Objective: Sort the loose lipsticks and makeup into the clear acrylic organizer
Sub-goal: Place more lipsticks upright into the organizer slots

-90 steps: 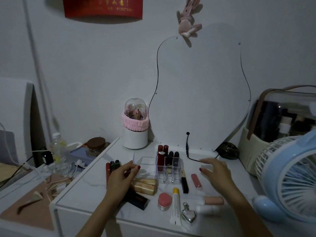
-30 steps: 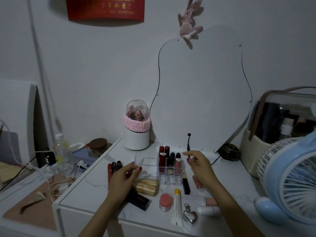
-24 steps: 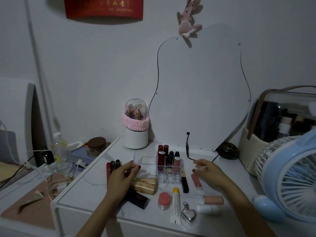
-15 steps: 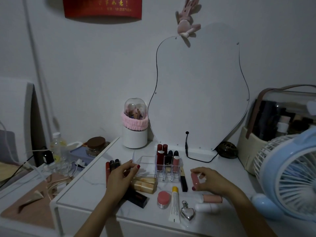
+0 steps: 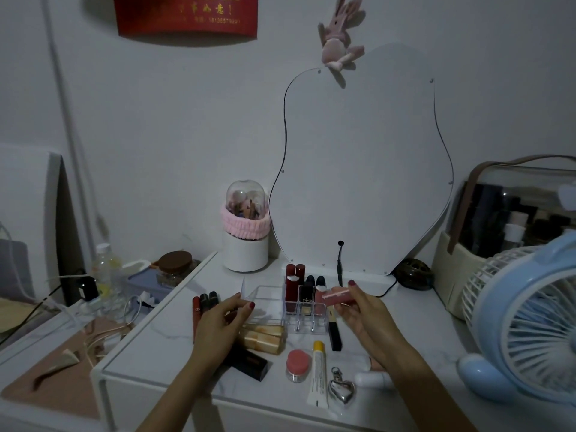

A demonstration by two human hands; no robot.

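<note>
Pink lipstick [image 5: 336, 296] pinched sideways in right hand [image 5: 363, 310], fingertips curled round it, just above the organizer [image 5: 307, 307]. Left hand [image 5: 219, 322] rests at the organizer's left edge, fingers loosely bent, holding nothing visible.

A white marble-look vanity table [image 5: 168, 335] is carrying the makeup. Toward its back edge a white brush holder [image 5: 245, 251] and a wavy mirror [image 5: 358, 182] are standing. The clear acrylic organizer [image 5: 290, 302] is sitting mid-table, with dark lipsticks [image 5: 205, 302] lying to its left. Near the front edge a pink jar [image 5: 298, 364], a white tube [image 5: 318, 374] and a heart keychain [image 5: 342, 389] are lying, while a blue fan [image 5: 526, 322] is standing at the right edge.
</note>
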